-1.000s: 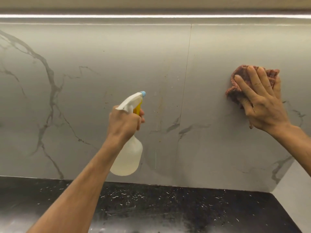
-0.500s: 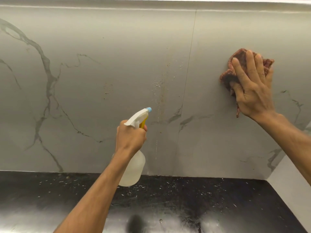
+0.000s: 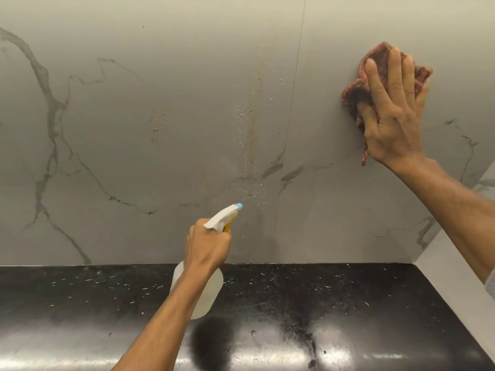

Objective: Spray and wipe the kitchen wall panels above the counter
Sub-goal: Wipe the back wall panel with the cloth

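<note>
Grey marble-look wall panels (image 3: 166, 108) fill the view above a black counter (image 3: 308, 298). My left hand (image 3: 207, 247) grips a white spray bottle (image 3: 199, 293) with a yellow trigger and a blue nozzle aimed at the wall. Droplets and a brownish streak (image 3: 250, 145) run down the panel just left of a vertical seam (image 3: 292, 111). At the upper right my right hand (image 3: 393, 113) presses a reddish-brown cloth (image 3: 356, 89) flat against the right panel, fingers spread over it.
The black counter is glossy and speckled with white flecks and drops. A light side wall (image 3: 460, 266) meets the panels in the corner at the right. Dark veins cross the left panel.
My left hand has lowered the spray bottle toward the counter. More droplets show on the streak near the seam. The view has tilted down; my right hand still presses the cloth on the right panel.
</note>
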Demonstrator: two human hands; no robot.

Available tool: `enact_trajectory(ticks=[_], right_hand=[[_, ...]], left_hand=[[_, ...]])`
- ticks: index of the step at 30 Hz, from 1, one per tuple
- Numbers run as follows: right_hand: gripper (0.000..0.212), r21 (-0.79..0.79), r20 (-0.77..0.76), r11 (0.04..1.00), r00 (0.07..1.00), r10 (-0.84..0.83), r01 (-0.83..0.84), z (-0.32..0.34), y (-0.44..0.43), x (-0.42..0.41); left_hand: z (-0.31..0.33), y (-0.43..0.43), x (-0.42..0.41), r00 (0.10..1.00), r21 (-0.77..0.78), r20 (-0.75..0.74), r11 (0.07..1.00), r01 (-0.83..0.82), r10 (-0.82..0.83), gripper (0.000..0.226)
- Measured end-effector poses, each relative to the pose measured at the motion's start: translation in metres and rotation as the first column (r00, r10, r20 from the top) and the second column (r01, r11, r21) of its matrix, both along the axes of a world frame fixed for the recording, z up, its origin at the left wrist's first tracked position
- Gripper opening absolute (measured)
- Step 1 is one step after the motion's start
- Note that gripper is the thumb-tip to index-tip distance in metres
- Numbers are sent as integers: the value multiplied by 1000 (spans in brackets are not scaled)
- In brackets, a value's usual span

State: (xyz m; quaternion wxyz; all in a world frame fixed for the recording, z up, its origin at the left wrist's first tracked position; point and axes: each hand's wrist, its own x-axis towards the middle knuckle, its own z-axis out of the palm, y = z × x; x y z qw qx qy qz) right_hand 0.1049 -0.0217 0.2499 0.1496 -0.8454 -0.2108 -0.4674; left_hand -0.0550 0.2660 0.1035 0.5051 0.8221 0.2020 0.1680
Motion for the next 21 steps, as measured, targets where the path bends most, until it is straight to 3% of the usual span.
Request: enact_trajectory(ticks=[4, 16, 21], right_hand=[[59, -10, 10, 1000, 1000, -18, 18, -1, 0, 1], [58, -27, 52, 998, 997, -55, 57, -4, 1, 4], [56, -12, 65, 996, 994, -84, 85, -7, 4, 5]], left_hand=[[-15, -3, -4, 995, -62, -53, 995, 80, -83, 14], [-45, -5, -4, 993, 69, -97, 996, -59, 65, 20], [-54, -3, -1, 983, 58, -181, 998, 13, -2, 8]])
